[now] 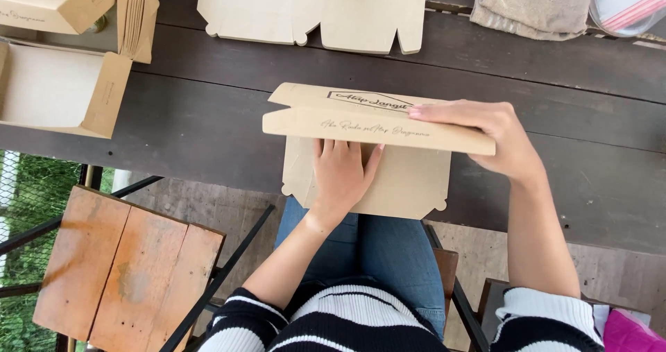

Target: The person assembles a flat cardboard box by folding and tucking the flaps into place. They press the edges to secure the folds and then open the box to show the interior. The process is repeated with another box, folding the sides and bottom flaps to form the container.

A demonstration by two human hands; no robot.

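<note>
Surface: dark wooden table made of long planks, seen from above; the person sits at its near edge.
Left hand: the left hand lies flat and open, palm down, on the lower panel of the flat cardboard box, fingers stretched toward the fold.
Right hand: the right hand is open too, fingers pressed along the long folded flap of the same box, at its right end.
Box: it lies at the near edge of the table, directly in front of the person, partly over the lap; one flap is folded up and over.
Behind the box: another unfolded cardboard blank lies flat, well apart.
Far left of the box: finished open boxes stand together.
Far right of the box: a grey cloth at the table's far side.
Below left of the box: an orange wooden stool beside the person.
</note>
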